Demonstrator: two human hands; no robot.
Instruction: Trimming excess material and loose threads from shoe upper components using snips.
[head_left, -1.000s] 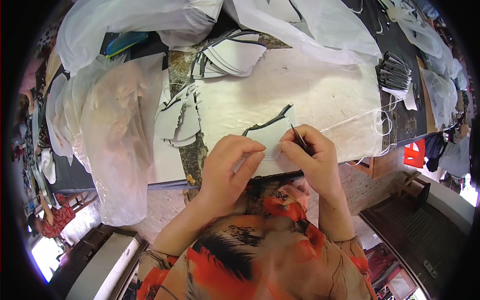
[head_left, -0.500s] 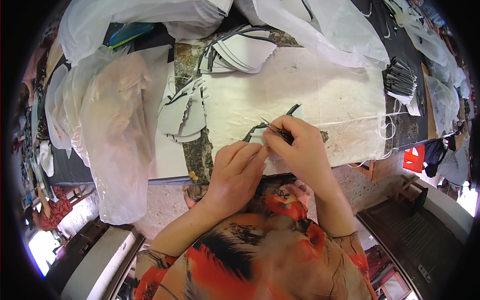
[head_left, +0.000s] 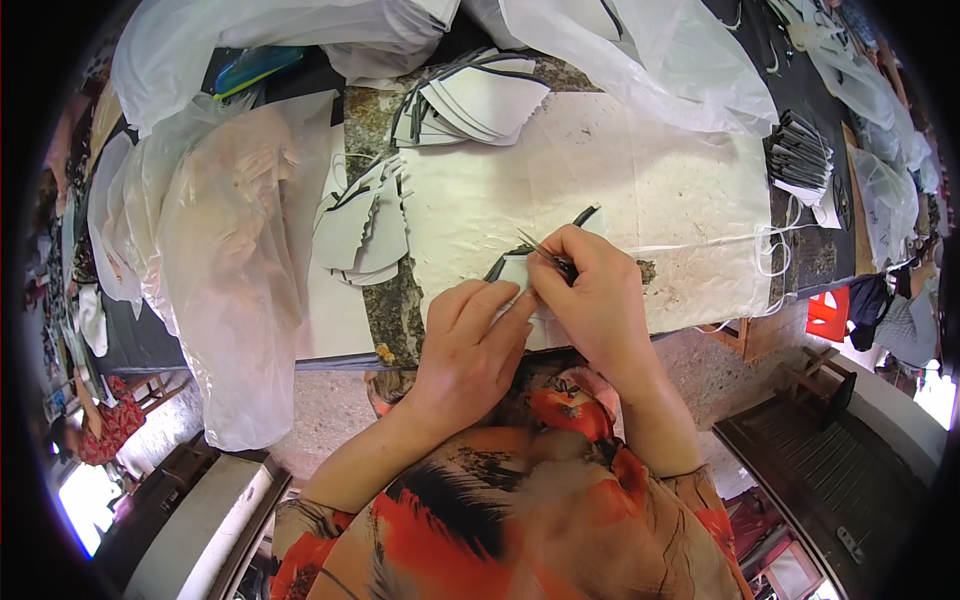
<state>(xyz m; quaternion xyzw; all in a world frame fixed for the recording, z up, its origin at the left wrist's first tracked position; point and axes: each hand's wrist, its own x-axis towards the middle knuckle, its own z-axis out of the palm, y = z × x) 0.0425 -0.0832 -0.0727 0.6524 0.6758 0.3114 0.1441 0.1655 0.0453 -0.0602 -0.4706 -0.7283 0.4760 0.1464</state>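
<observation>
Pinching a slim, dark pointed tool between thumb and forefinger, the right hand holds its tips out past the fingers, toward the far left, over the black edging of a white piece. It may be small scissors or tweezers; too little of it shows to be sure. The piece sits near the front of a large white sheet, between the hands and partly covered by them, with the far right end of its edging running out beyond the right hand. The left hand comes in from the near left, its fingers bent and held close together, fingertips at the piece; whether they pinch it or only press it down I cannot tell.

Farther off, a fanned stack of similar black-edged white pieces overlaps the sheet's far left corner, and a second stack lies at the sheet's left side. Left of that, a cloudy plastic bag hangs over the near table edge. On the right are a tight bundle of dark-edged pieces and a loose white cord.
</observation>
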